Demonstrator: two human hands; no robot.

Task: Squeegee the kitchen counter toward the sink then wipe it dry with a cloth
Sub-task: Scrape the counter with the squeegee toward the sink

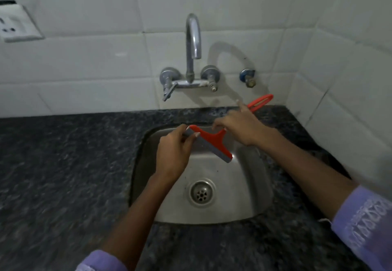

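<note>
Two hands meet over the sink, both on one red squeegee. The left hand comes up from the lower edge, its fingers curled and pinching the near-left end of the grey blade, thumb on top. The right hand reaches in from the right and closes around the handle just behind the T-shaped head, with its forefinger stretched out straight toward the wall. The handle's looped red end sticks out past that hand, above the back right strip of the tabletop. The squeegee hangs in the air, tilted, its blade running from upper left to lower right over the back half of the steel basin; whether the blade's lower end touches the basin I cannot tell. The drain lies near the basin's front, clear of both hands. The dark speckled tabletop surrounds the sink on all sides. On the white tiled wall behind, a chrome tap arches out over the basin, a small blue valve sits to its right, and a white socket shows at far left. Lilac sleeves cover both forearms near the frame's lower edge.
</note>
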